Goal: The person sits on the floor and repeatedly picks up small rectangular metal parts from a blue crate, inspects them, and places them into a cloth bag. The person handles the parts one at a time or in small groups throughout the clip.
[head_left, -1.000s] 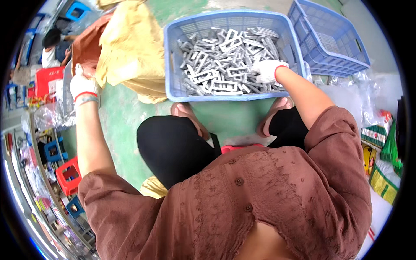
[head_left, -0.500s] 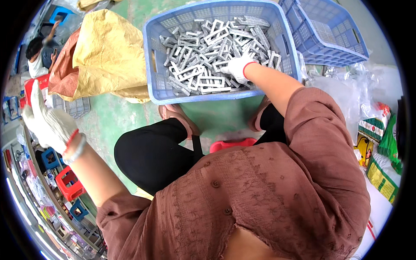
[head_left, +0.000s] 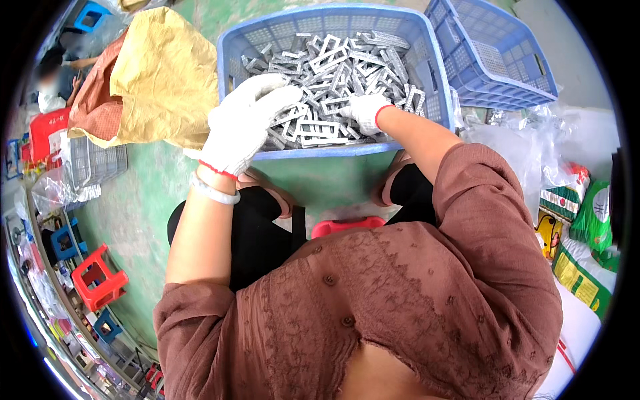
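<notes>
Can spot white chars. on the red item (head_left: 47,140) at far L, too sm. & blurred to make out. Over on R, can see pale block lettering across a dk. green band (head_left: 557,204) on the red, white & green pkg. (head_left: 565,190). On the bright green bag (head_left: 590,227) just beside, can see a white oval (head_left: 601,202), can't tell any wording. Below, on the green & white sack (head_left: 590,267), can find a yellow panel (head_left: 577,283) w/ fine dk. print, too sm. to read.

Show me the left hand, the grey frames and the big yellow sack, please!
Left hand (head_left: 241,125): head view, middle of the white glove.
Grey frames (head_left: 338,81): head view, middle of the pile.
Yellow sack (head_left: 162,75): head view, middle of its yellow side.
</notes>
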A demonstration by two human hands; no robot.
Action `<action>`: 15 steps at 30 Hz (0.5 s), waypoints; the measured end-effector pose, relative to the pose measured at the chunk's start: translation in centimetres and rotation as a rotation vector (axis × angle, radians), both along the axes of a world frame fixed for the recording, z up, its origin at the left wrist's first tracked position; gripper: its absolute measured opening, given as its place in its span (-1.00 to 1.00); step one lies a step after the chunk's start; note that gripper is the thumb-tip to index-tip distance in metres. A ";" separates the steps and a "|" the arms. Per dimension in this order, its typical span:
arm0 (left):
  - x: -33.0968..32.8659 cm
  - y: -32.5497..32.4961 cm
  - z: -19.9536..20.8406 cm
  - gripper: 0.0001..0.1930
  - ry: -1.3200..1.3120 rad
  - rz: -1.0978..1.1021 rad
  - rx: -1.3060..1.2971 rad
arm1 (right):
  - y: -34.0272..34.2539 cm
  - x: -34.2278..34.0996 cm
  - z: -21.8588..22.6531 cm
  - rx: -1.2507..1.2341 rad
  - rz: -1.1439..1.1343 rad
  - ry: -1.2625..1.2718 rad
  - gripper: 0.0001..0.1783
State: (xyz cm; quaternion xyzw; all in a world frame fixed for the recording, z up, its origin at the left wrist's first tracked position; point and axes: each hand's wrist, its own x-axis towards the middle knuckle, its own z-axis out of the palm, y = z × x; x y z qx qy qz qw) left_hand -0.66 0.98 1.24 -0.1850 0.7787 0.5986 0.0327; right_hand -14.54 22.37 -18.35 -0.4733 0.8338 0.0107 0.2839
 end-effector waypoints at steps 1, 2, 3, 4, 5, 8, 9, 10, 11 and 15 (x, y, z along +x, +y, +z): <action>-0.3 -0.2 0.0 -0.60 0.037 -0.023 -0.026 | -0.6 0.2 0.0 0.045 -0.033 -0.003 -0.68; -0.4 -0.3 0.0 -0.60 0.053 -0.035 -0.068 | -1.2 0.4 0.0 0.090 -0.065 -0.006 -0.69; -0.5 -0.3 0.0 -0.60 0.068 -0.046 -0.106 | -1.4 0.7 0.0 0.099 -0.037 0.028 -0.70; -0.5 -0.3 0.0 -0.61 0.083 -0.058 -0.143 | -1.7 1.0 -0.1 0.108 -0.010 0.062 -0.71; -0.6 -0.3 0.1 -0.60 0.052 -0.066 -0.191 | -1.9 1.3 -0.1 0.118 0.018 0.096 -0.72; -0.3 -0.9 0.2 -0.60 -0.010 -0.079 -0.295 | -1.8 0.9 2.2 0.109 -0.010 0.036 -0.69; -0.6 -1.3 0.0 -0.60 -0.005 -0.091 -0.305 | -1.9 0.2 2.4 0.105 -0.004 0.034 -0.63; -0.9 -1.6 -0.2 -0.60 0.000 -0.103 -0.314 | -1.4 -0.2 3.2 0.139 -0.026 0.005 -0.60; -1.0 -2.0 -0.4 -0.60 0.007 -0.116 -0.295 | -1.0 -0.9 3.5 0.126 -0.078 -0.043 -0.59; -1.6 -2.6 -2.0 -0.61 0.011 -0.151 -0.237 | 0.5 -4.8 6.1 -0.179 -0.386 -0.449 -0.59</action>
